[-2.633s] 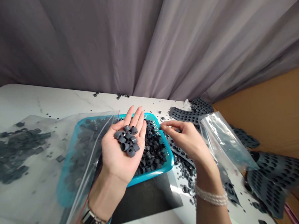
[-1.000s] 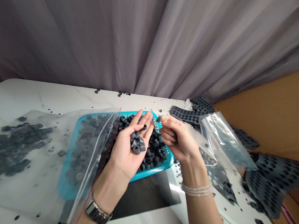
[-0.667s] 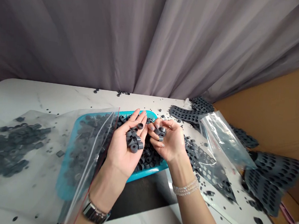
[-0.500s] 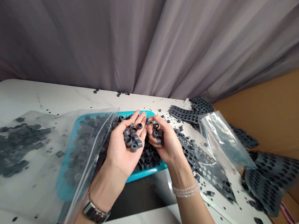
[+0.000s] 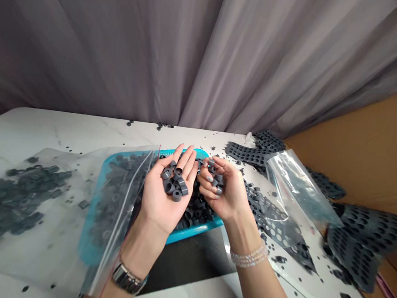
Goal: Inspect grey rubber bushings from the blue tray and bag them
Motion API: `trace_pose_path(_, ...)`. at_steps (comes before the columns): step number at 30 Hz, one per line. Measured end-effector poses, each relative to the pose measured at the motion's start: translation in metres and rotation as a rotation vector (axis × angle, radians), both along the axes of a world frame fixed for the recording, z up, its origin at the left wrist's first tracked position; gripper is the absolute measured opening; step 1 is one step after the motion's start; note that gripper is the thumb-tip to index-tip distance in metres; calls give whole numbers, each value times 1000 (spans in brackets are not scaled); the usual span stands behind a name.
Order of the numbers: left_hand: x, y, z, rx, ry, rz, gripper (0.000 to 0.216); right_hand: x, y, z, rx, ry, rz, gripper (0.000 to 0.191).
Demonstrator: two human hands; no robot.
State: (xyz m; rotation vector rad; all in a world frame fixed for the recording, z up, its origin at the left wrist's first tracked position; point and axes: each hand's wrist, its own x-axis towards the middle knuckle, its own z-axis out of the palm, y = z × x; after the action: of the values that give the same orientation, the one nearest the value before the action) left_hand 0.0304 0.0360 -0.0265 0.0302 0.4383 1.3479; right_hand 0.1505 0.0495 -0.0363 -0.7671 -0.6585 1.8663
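Two palms turned up over the teal tray [image 5: 195, 228], both loaded. Left hand [image 5: 162, 201] laid almost flat, its fingers [image 5: 184, 159] stretched long and close together, barely cupped: a shelf for a small heap of grey rings [image 5: 173, 185] sitting at the base of the fingers. Kept level, presumably to stop any roll-off. Parked right above the tray too, likely to send any stray straight back into the pile of the same rings below.

Right hand [image 5: 227, 200] just beside it, fingertip nearly to fingertip. Palm up as well, but its fingers [image 5: 206, 187] curled well in, closing round a smaller clutch [image 5: 216, 178] of rings. Not a pinch, more of a loose cage, tight enough to keep them in.

Clear zip bag [image 5: 118, 197] draped across the tray's left half, red seal line running down beside the left wrist, within easy reach. Further rings, blurred under plastic [image 5: 10, 197], well off to the left on the white worktop [image 5: 64, 130]. Second clear bag [image 5: 296, 185] over to the right, resting among punched rubber sheets [image 5: 361, 237], with loose specks scattered all round. Watch [image 5: 126, 277] on the left wrist, bead bracelet [image 5: 247, 259] on the right.
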Motion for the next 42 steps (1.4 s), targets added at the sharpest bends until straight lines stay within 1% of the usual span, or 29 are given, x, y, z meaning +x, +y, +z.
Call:
trace_pose_path(1,0,0,-1,1,-4,9,47,1,0,1,-11,32,2,22)
trace_pose_path(3,-1,1,-2,-1,-11,33,47,-1,-2,2,-2,18,-8,24)
trace_pose_path(8,-5,1,-3,9,-48,106,44,-20,-15,7,116,-253,-61,27)
trace_pose_path(10,-8,1,-3,58,-65,128,44,-28,-20,9,138,-331,-92,26)
trace_pose_path(13,-10,2,-2,148,-62,153,46,-37,-26,9,118,-337,-132,25)
trace_pose_path(16,-10,1,-1,231,-36,161,47,-45,-29,4,112,-330,-232,26)
trace_pose_path(19,-9,-1,0,283,8,166,47,-52,-32,0,146,-386,-316,26)
trace_pose_path(23,-11,-3,0,328,64,176,49,-58,-38,3,237,-536,-356,27)
trace_pose_path(26,-13,-3,1,360,80,180,50,-59,-41,7,274,-620,-348,24)
trace_pose_path(29,-13,-3,1,346,77,180,51,-59,-42,6,246,-584,-314,22)
trace_pose_path(31,-13,-3,1,310,77,194,51,-60,-42,3,184,-516,-296,23)
trace_pose_path(36,-10,-3,3,224,77,261,52,-64,-40,-2,2,-219,-275,24)
trace_pose_path(39,-7,-3,2,194,83,267,52,-65,-38,-3,-41,-112,-339,22)
trace_pose_path(42,-3,-4,0,175,96,249,53,-64,-37,-5,-62,-97,-436,18)
